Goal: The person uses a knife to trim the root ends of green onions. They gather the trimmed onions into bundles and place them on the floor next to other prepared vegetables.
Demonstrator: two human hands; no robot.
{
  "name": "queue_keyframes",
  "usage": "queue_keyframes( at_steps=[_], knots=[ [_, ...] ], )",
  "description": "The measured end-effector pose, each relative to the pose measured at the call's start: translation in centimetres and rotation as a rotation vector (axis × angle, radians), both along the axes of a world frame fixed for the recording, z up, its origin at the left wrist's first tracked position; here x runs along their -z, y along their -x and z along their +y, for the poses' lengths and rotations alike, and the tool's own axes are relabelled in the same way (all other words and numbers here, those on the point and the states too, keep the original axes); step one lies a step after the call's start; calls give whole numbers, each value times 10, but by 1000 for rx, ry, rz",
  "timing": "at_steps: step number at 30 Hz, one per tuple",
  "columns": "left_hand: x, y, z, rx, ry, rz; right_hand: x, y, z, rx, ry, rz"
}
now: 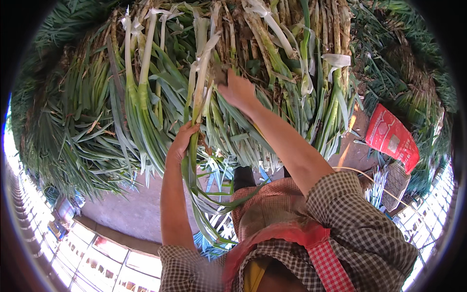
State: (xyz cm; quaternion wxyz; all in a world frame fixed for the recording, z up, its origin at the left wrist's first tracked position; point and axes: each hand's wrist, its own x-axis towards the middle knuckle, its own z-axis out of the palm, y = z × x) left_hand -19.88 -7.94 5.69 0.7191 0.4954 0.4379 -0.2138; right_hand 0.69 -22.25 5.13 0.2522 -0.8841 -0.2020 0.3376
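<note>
My left hand grips a green onion stalk, a large leek-like one, where the white shank turns green. Its pale end points away from me, and its long leaves hang down past my forearm. Just right of the shank is my right hand, fingers curled and partly blurred. A brownish blur, perhaps roots or soil, lies at its fingertips; whether they hold anything is unclear. Beneath both hands spreads a thick pile of unpeeled stalks with dirty brown shanks. Several cleaned white stalks rest on the pile to the left.
More green onion heaps lie at left and far right. A red printed sack sits at right, above a worn board. Loose leaf scraps litter the floor. A bright grid-like wall curves along the bottom left.
</note>
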Motion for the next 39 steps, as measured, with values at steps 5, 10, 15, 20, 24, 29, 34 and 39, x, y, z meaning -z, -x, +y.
queue_keyframes(
  at_steps=[5,10,15,20,24,29,34,39],
  knots=[
    [3,18,3,-108,207,-9,-9,60,-22,-76,-66,-98],
    [-12,9,2,-108,397,-61,-5,26,-9,-14,-39,-64],
    [-42,8,14,143,-194,-142,-35,53,-60,-99,-85,-8],
    [-121,-13,91,401,-786,-115,-49,54,-129,137,-85,-52],
    [-124,-36,163,536,-1153,169,-53,65,-164,46,-109,-9],
    [-12,-86,98,468,-1164,92,-38,64,-164,59,-196,-36],
    [120,-125,-13,290,-1178,248,-41,16,-138,34,-201,-93],
    [146,-150,-22,145,-1049,506,-37,5,-149,-72,-278,-6]
  ],
)
